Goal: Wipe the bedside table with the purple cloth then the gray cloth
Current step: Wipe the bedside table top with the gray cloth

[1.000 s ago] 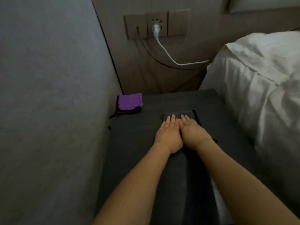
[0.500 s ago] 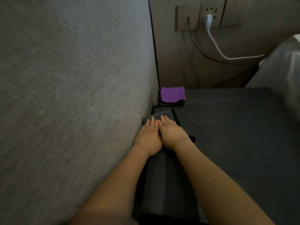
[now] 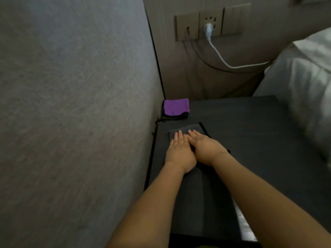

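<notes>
1. Both hands lie flat at the frame's centre: my left hand (image 3: 180,153) and right hand (image 3: 206,149) sit side by side, fingers straight and together, pressing on the gray cloth (image 3: 186,132).
2. That gray cloth (folded, dark-edged) rests on the bedside table (image 3: 250,140), near its left edge.
3. I count two cloths: the purple cloth (image 3: 176,107), a folded square with black trim, sits in the table's far left corner, apart from the gray one.
4. Left of frame is a rough, textured wall (image 3: 71,104).
5. Upper centre, one wall socket panel (image 3: 212,22) holds a white plug (image 3: 208,31) whose cable trails toward white bedding (image 3: 304,90) on the right.
</notes>
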Action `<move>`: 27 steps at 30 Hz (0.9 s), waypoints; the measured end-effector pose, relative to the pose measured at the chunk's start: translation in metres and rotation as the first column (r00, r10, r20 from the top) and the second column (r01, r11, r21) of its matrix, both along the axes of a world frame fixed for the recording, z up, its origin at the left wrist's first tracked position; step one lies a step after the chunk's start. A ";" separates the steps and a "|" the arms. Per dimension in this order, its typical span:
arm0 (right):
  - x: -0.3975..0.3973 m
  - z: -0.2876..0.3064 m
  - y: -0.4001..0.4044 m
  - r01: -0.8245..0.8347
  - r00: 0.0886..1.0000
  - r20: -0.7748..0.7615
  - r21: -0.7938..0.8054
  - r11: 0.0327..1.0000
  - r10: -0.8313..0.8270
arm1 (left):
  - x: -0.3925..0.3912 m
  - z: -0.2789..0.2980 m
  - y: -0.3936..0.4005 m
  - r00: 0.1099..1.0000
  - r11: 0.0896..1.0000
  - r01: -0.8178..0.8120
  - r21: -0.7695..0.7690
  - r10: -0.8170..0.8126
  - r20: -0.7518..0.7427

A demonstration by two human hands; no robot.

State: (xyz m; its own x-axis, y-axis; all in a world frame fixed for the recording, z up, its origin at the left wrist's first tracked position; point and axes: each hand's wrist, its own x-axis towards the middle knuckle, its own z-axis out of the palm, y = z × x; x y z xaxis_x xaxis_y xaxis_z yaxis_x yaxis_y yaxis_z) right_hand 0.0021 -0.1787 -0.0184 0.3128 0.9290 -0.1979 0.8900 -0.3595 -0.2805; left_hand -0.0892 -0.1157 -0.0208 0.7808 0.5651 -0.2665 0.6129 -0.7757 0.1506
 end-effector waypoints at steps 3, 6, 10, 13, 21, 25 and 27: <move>0.023 0.001 -0.034 0.068 0.998 0.006 -0.009 0.998 -0.068 | 0.028 -0.002 -0.027 0.998 0.998 0.063 -0.004 -0.063 0.007; 0.048 0.000 -0.063 0.134 0.991 0.012 -0.007 0.991 -0.134 | 0.057 -0.001 -0.052 0.992 0.992 0.123 -0.002 -0.123 0.011; 0.080 -0.003 -0.100 0.213 0.977 0.024 -0.017 0.977 -0.212 | 0.093 -0.001 -0.084 0.981 0.981 0.195 -0.014 -0.194 0.011; 0.103 -0.005 -0.126 0.272 0.962 0.041 -0.012 0.962 -0.271 | 0.118 -0.002 -0.107 0.970 0.970 0.243 -0.015 -0.242 0.029; 0.144 -0.004 -0.187 0.362 0.930 0.092 -0.063 0.930 -0.355 | 0.169 -0.004 -0.162 0.939 0.940 0.339 -0.031 -0.336 0.068; 0.144 -0.004 -0.187 0.375 0.923 0.130 -0.084 0.923 -0.363 | 0.172 -0.004 -0.162 0.931 0.932 0.362 -0.017 -0.361 0.041; 0.138 -0.003 -0.183 0.375 0.921 0.159 -0.104 0.921 -0.356 | 0.166 -0.003 -0.160 0.927 0.927 0.374 -0.021 -0.374 0.025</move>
State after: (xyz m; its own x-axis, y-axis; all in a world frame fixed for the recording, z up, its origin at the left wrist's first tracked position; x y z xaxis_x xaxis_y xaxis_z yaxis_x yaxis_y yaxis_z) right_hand 0.1403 -0.3618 -0.0219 0.6576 0.7136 -0.2416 0.7154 -0.6920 -0.0965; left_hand 0.0767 -0.2755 -0.0235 0.9396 0.2245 -0.2583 0.2755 -0.9439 0.1818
